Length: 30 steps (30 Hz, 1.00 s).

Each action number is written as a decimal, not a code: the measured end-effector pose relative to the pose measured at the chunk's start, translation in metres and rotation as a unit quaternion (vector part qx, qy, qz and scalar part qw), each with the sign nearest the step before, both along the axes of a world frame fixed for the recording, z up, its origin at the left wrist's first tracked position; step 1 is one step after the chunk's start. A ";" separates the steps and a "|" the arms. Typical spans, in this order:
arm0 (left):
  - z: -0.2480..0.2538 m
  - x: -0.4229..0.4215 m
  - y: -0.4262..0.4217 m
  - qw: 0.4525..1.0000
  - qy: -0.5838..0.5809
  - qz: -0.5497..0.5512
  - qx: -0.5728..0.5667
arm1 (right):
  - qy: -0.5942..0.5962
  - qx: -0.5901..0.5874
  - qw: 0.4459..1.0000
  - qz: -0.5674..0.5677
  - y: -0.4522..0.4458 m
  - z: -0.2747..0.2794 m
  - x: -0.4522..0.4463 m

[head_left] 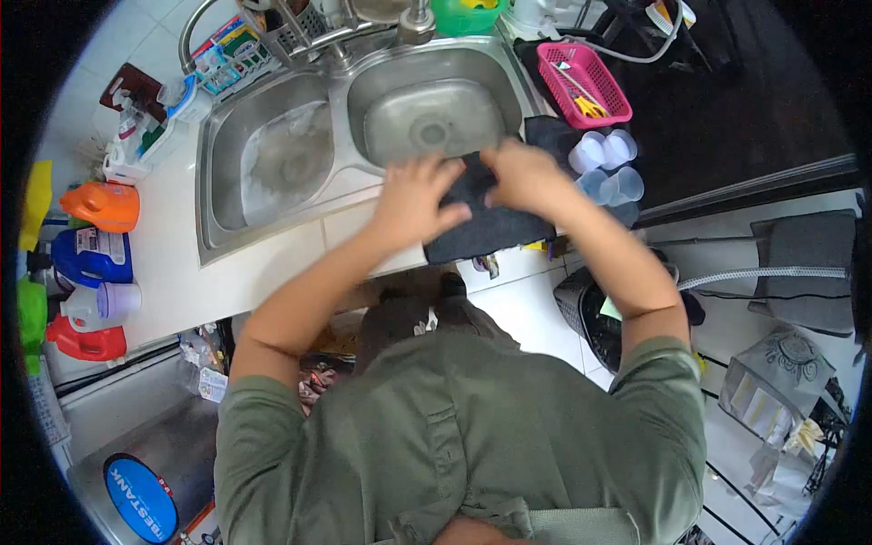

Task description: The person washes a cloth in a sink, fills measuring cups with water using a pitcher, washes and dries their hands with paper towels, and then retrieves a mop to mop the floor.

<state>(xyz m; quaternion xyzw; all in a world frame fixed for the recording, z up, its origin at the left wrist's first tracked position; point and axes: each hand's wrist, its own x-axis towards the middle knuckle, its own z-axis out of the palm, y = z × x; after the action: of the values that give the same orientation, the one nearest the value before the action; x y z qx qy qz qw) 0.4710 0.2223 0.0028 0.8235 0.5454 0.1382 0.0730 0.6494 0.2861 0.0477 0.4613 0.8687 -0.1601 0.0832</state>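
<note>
A dark cloth (490, 229) lies over the counter's front edge, before the right basin, with its lower part hanging down. My left hand (411, 202) is at the cloth's left side by the sink rim, palm down, fingers spread and thumb stretched onto the cloth. On the cloth's right upper part rests my right hand (527, 177), its thumb and fingers apart and slightly blurred, with dark fabric showing between them. The right basin (434, 113) holds cloudy water. Foamy water stands in the left basin (289, 163).
A pink basket (581, 84) with yellow-handled scissors stands right of the sink, near several translucent cups (607, 163). Detergent bottles (100, 207) line the counter's left end. The faucet (341, 41) is behind the basins. A dark bin (595, 318) stands on the floor at right.
</note>
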 end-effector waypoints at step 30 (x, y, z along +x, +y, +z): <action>-0.010 0.111 0.206 0.985 -0.129 -0.117 0.007 | 0.074 0.175 0.982 -0.017 0.266 -0.080 0.125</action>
<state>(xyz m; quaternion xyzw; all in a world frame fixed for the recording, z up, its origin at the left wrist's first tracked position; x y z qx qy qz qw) 0.5825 0.4281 -0.0068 0.8571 0.4306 0.2377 0.1529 0.7747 0.5523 -0.0326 0.4707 0.8789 -0.0405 -0.0660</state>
